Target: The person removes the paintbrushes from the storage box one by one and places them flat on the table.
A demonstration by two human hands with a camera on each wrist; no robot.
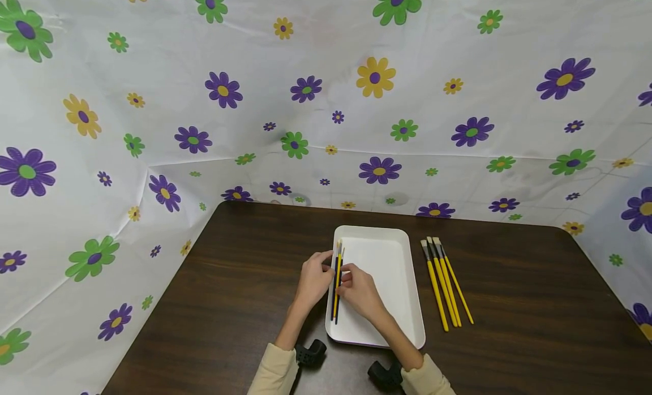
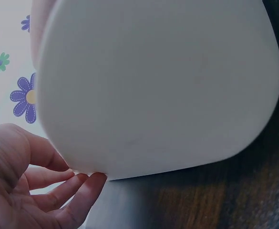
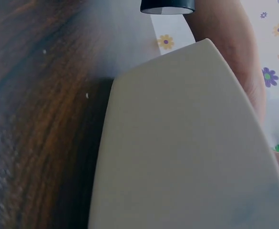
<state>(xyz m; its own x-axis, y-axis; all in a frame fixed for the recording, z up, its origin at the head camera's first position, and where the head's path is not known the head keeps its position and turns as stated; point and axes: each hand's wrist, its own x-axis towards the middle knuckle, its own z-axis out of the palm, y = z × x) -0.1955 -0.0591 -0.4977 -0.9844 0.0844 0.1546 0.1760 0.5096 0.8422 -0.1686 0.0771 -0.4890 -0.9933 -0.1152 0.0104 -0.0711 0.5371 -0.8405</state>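
Several thin paintbrushes, yellow and dark-handled, lie lengthwise along the left side of a white tray, bristles toward the far end. My left hand is at the tray's left rim beside them. In the left wrist view, the left hand's fingertips touch the tray's outer wall. Reaching over the tray from the right, my right hand has its bent fingers and thumb at the thin brushes and appears to pinch one. The tray wall hides most of that hand in the right wrist view.
Several wider yellow-handled paintbrushes lie on the dark wooden table, right of the tray. A flower-printed sheet hangs behind and along the table's sides. Black wrist devices sit near the sleeve cuffs.
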